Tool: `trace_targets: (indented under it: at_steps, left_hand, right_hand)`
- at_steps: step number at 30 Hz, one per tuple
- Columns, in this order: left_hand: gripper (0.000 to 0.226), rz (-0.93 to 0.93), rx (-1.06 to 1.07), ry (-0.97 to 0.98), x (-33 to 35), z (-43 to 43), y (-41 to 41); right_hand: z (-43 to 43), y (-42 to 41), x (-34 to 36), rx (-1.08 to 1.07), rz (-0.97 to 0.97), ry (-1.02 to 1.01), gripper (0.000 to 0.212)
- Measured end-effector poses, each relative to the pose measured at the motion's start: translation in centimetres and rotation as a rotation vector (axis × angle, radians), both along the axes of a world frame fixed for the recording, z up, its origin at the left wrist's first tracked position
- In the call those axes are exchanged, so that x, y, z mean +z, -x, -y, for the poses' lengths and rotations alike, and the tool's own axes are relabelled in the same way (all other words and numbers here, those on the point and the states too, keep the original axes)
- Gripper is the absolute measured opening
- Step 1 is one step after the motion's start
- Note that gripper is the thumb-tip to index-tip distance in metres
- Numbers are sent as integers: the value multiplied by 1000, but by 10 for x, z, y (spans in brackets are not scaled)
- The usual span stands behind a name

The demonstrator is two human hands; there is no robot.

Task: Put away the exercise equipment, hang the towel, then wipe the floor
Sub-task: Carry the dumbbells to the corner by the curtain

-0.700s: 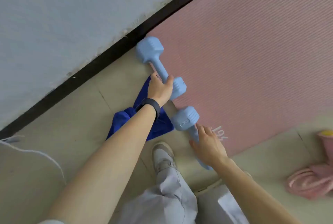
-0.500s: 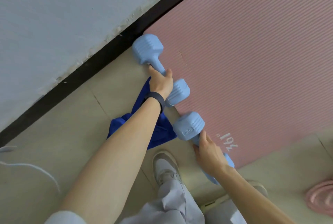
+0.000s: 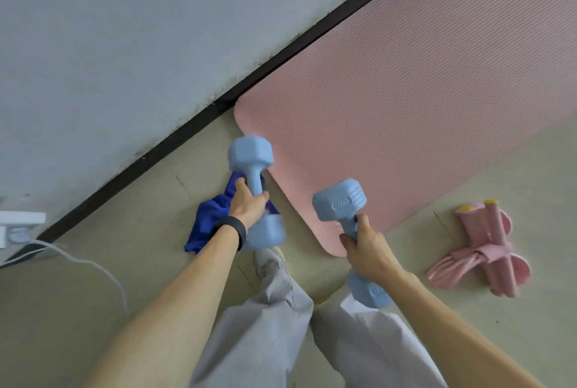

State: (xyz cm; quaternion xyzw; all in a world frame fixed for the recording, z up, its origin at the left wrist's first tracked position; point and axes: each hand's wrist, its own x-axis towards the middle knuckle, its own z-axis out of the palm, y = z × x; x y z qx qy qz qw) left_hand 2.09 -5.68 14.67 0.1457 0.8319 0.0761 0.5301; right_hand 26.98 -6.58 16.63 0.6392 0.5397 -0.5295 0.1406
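Observation:
My left hand [image 3: 248, 204] grips the handle of a light blue dumbbell [image 3: 249, 154], held up off the floor. A second light blue dumbbell [image 3: 340, 200] is gripped by its handle in my right hand [image 3: 367, 247], also lifted. Under my left hand a dark blue towel [image 3: 207, 219] lies crumpled on the beige floor. The pink exercise mat [image 3: 406, 90] lies flat along the wall. A pink pedal resistance band [image 3: 487, 247] lies on the floor at the right.
A grey wall with a black skirting [image 3: 175, 134] runs diagonally across the left. A white power strip [image 3: 15, 228] and its white cable [image 3: 93, 265] lie at the far left. My legs and a shoe [image 3: 268, 259] are below the hands.
Both hands have closed round the dumbbell handles and lifted the dumbbells off the mat's edge. The view has pulled back, and the pink resistance band is in sight again.

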Motion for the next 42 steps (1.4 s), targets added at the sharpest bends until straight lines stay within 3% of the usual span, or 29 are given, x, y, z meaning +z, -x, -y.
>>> trace_targets:
  at_steps: [9,12,19,25,28,32,37,42]
  left_hand:
    - [30,74,-31,-76,310,64,-74]
    - [37,131,-58,-143,383,71,-88]
    - [25,221,-371,-343,515,45,-139]
    - [19,278,-676,-510,578,41,-217]
    - [11,327,-805,-581,607,43,-283]
    - [18,379,-929,-628,635,52,-387]
    - [19,431,-915,-663,650,71,-521]
    - [14,468,-855,-634,664,75,-624]
  right_hand:
    - [16,-82,311,-240,-13,-101,20]
    - [32,-108,395,-317,-32,-194,18]
    - [108,-166,537,-617,-55,-406,9]
    - [196,-228,601,-905,-17,-522,11]
    - [235,-275,621,-1055,6,-602,12]
    - [269,-347,640,-1265,-25,-678,14]
    - [286,-464,640,-1401,-55,-717,15]
    - [282,-566,656,-1406,-28,-717,14]
